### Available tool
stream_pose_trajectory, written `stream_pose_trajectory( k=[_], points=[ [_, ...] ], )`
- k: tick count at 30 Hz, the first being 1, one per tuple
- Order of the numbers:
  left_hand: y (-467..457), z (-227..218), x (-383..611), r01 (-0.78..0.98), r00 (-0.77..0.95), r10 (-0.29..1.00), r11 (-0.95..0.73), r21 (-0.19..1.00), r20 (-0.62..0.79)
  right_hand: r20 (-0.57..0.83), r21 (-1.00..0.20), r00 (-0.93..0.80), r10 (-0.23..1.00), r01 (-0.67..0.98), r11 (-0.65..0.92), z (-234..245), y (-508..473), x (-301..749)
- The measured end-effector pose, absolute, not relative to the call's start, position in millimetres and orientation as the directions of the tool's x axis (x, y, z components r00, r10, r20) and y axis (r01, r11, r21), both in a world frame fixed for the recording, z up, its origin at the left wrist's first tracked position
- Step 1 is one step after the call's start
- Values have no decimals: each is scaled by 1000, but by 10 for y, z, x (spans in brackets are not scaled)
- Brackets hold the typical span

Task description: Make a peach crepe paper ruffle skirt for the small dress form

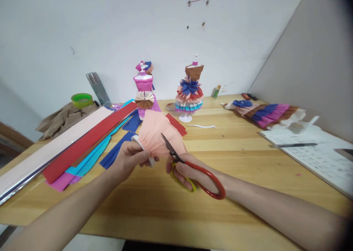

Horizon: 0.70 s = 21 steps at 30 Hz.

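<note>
My left hand (134, 156) is closed on the gathered end of a peach crepe paper piece (162, 131), which fans out away from me. A white ring, perhaps a roll of tape (137, 140), is also held in or around its fingers. In my right hand (184, 170) is a pair of scissors (205, 179) with one red and one yellow handle loop. Their dark blades point up and to the left over the paper, close together. Behind the paper stands a small dress form (143, 83) in pink, with a pleated cream and brown fan at its waist.
Another dress form (194, 72) wears a brown top and ruffled layers. Red crepe strips (91, 140) and others lie at left, near a green tape roll (82, 100) and a bottle (98, 88). At right are a dressed doll form (264, 113) and a white board (309, 155) with a pen.
</note>
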<state>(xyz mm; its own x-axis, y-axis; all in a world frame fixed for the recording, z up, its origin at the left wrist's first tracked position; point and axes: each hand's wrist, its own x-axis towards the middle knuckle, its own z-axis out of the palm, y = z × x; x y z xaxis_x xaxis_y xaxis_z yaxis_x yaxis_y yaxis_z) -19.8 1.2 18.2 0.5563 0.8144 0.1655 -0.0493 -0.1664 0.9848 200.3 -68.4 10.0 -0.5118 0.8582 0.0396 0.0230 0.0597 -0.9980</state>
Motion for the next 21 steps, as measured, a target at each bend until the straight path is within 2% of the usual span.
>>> stream_pose_trajectory(
  k=[8, 21],
  points=[
    [33, 181, -203, 54, 590, 800, -177, 983, 112, 57, -998, -488, 871, 6, 69, 121, -702, 1992],
    [18, 182, -197, 51, 597, 796, -166, 985, 103, 32, -995, -451, 892, 67, 70, 51, -687, 1994]
  ],
)
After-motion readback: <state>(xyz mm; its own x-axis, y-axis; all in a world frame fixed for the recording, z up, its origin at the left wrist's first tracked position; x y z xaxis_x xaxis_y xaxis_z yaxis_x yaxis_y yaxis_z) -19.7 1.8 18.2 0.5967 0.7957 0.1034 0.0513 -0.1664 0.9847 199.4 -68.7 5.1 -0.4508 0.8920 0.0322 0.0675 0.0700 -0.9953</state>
